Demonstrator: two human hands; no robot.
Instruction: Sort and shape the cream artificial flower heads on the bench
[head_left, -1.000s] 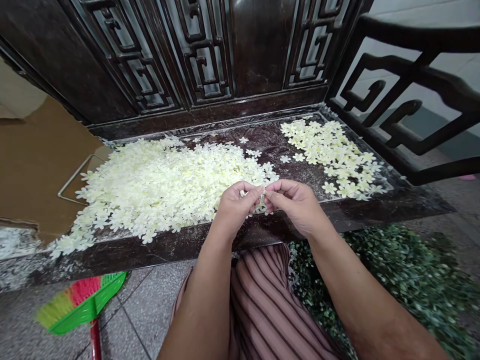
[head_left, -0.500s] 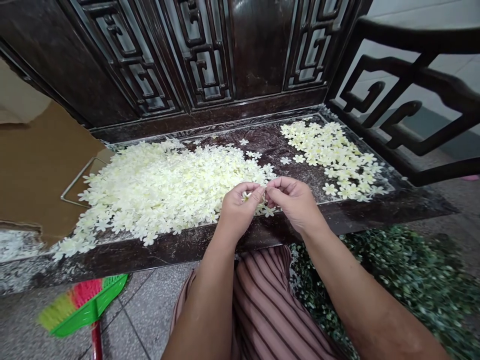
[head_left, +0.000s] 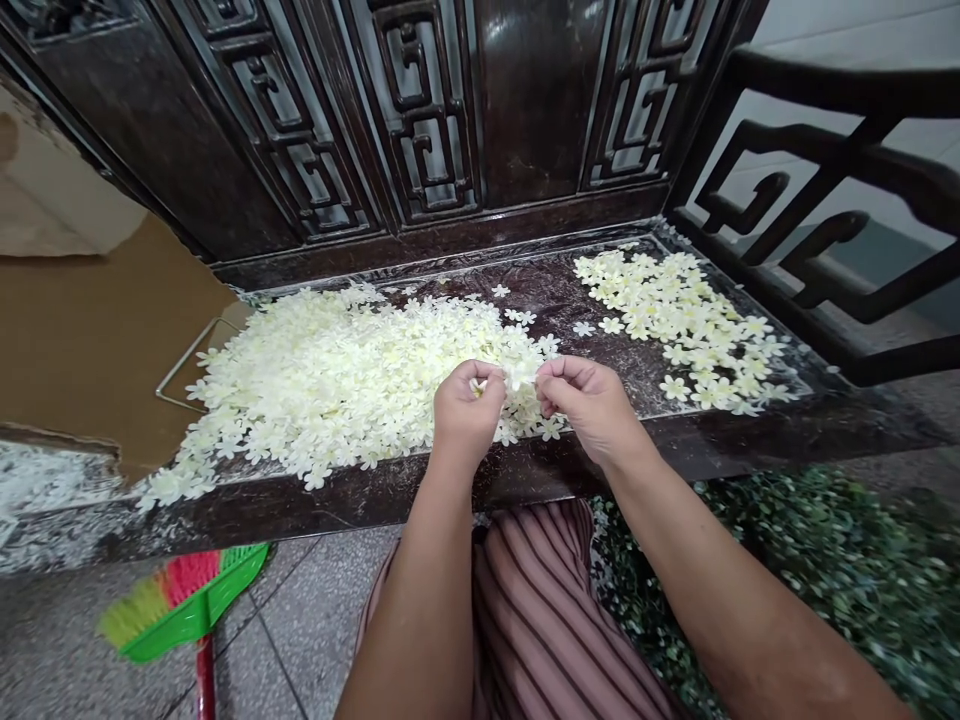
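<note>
Both of my hands are held close together over the front edge of the dark wooden bench seat (head_left: pixel 540 295). My left hand (head_left: pixel 466 405) is closed in a pinch, with a small white artificial flower (head_left: pixel 478 388) showing among its fingers. Opposite it, my right hand (head_left: pixel 581 395) is also pinched; whatever lies at its fingertips is too small to make out. White petals show in the gap between the hands, blending with the pile behind. A large heap of white flowers (head_left: pixel 337 375) spreads to the left, and a smaller group of flowers (head_left: pixel 675 320) lies at the right.
Brown cardboard (head_left: pixel 90 350) with a thin metal frame (head_left: pixel 180 365) stands at the left. A carved armrest (head_left: pixel 840 200) bounds the right side. Below are a green-and-red broom (head_left: pixel 187 605) on the tiled floor and a mass of green artificial leaves (head_left: pixel 810 580).
My hands have drawn slightly apart; their fingertips were meeting before. The whole view has shifted a little, so the bench appears farther right.
</note>
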